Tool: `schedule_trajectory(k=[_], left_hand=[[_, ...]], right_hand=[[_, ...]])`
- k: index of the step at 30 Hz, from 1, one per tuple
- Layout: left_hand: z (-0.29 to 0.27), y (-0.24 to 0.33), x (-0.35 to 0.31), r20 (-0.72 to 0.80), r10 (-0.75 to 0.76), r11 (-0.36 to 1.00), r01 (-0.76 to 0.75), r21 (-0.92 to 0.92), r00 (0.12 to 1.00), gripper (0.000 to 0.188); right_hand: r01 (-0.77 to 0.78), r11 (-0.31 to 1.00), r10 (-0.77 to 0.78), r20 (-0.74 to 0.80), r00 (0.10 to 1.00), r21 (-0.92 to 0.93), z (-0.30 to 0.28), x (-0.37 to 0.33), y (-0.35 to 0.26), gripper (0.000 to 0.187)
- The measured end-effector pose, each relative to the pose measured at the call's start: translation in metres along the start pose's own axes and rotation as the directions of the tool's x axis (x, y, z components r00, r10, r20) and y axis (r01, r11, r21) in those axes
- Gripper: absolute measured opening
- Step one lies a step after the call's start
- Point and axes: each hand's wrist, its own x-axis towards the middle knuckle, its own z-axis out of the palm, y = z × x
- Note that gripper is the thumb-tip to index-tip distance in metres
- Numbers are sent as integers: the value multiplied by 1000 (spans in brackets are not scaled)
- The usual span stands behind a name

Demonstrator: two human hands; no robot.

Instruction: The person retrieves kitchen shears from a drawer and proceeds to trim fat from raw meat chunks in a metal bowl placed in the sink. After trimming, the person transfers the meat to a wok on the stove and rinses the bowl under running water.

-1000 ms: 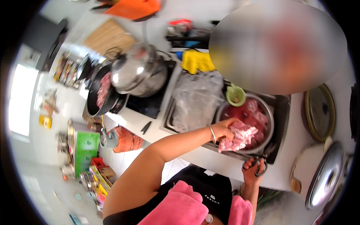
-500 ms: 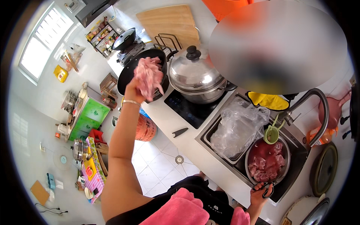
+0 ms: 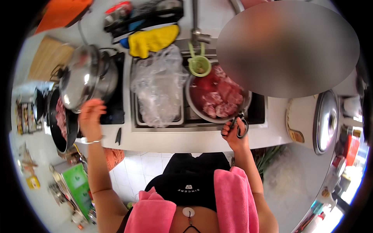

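My right hand [image 3: 236,139] grips black-handled scissors [image 3: 245,131] at the near rim of a metal bowl [image 3: 189,101] in the sink. Chunks of raw meat [image 3: 218,104] lie in reddish liquid inside that bowl. Slightly blurred, my left hand [image 3: 91,118] is empty with its fingers loosely apart, in front of a lidded steel pot [image 3: 83,77]. Beyond it at the left, pink meat pieces [image 3: 61,118] rest in a black wok [image 3: 58,136]. A small green strainer [image 3: 199,66] hangs over the bowl's far edge.
Clear plastic bags [image 3: 157,89] fill a tray in the sink's left part. A black knife [image 3: 118,135] lies on the counter by its front edge. The faucet [image 3: 197,35] and a yellow cloth [image 3: 153,40] are behind. A lidded white cooker [image 3: 307,120] stands right.
My left hand has let go of the meat, which now lies in the wok, and has come back toward the pot. The view has swung right. The scissors remain in my right hand.
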Motion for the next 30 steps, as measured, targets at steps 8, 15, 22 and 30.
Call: schedule_trajectory(k=[8, 15, 22, 30], left_hand=[[354, -132, -17, 833, -318, 802, -340, 491, 454, 48], [461, -171, -15, 747, -561, 347, -717, 604, 357, 68], [454, -178, -3, 710, -650, 365, -707, 606, 272, 61], [398, -158, 19, 669, -557, 830, 344, 439, 491, 55]], right_hand=[[64, 997, -65, 26, 998, 43, -31, -16, -21, 39], [19, 1000, -19, -29, 999, -22, -73, -30, -36, 38], [-61, 998, 61, -26, 998, 22, -88, -24, -39, 38], [-70, 996, 73, 61, 995, -54, -75, -18, -42, 40]])
